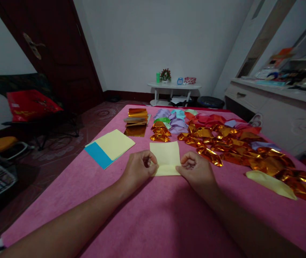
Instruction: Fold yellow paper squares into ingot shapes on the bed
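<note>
A pale yellow paper sheet (pixel 165 154) lies on the pink tablecloth (pixel 153 215) in front of me, its near edge folded up into a narrow strip. My left hand (pixel 138 168) pinches the left end of that fold with curled fingers. The right end of the fold is pinched the same way by my right hand (pixel 195 170).
A stack of yellow and blue sheets (pixel 110 147) lies to the left. Gold foil sheets (pixel 136 120) sit behind it. Several folded gold, red and purple paper pieces (pixel 222 141) cover the right side, with one folded yellow piece (pixel 271 183) near the edge. A white side table (pixel 174 87) stands beyond.
</note>
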`<state>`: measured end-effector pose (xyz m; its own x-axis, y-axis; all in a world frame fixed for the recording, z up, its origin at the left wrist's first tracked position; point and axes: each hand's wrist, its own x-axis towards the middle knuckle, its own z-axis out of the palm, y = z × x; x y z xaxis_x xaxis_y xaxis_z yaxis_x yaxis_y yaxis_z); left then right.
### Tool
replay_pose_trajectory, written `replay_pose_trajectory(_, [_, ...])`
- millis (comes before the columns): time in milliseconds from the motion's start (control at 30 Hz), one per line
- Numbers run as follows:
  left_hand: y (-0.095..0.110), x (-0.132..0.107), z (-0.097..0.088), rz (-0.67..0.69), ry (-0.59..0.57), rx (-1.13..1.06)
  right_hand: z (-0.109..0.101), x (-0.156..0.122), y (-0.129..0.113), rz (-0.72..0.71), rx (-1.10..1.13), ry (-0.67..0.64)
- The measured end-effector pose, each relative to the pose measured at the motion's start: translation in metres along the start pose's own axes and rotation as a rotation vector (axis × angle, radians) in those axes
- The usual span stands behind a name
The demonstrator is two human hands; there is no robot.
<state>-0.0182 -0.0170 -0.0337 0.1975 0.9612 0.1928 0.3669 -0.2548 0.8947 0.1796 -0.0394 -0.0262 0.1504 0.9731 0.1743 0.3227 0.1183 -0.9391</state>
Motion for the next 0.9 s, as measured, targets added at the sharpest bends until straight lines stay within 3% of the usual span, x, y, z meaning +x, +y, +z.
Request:
replay_pose_trajectory(200, [0.005,0.000,-0.005,0.091,-0.062,0.254,0.000,0.005,0.010,-0.002,-0.082,-0.056])
replay_pose_trajectory(400, [0.014,-0.001,-0.012,0.390,0.047,0.546,0.000,0.005,0.012,-0.016,-0.079,-0.060])
replay_pose_trajectory(467, [0.018,-0.001,-0.012,0.475,-0.026,0.588,0.000,0.005,0.012,-0.011,-0.083,-0.059])
replay_pose_trajectory(567, [0.020,-0.001,-0.010,0.544,-0.275,0.543,0.001,0.005,0.013,0.011,-0.073,-0.064])
replay_pose_trajectory(667, [0.019,0.001,-0.005,0.527,-0.403,0.451,0.001,0.005,0.015,0.016,-0.065,-0.049])
replay_pose_trajectory(900, [0.024,0.005,0.014,0.337,-0.321,0.529,0.003,0.004,0.008,0.042,0.008,-0.007])
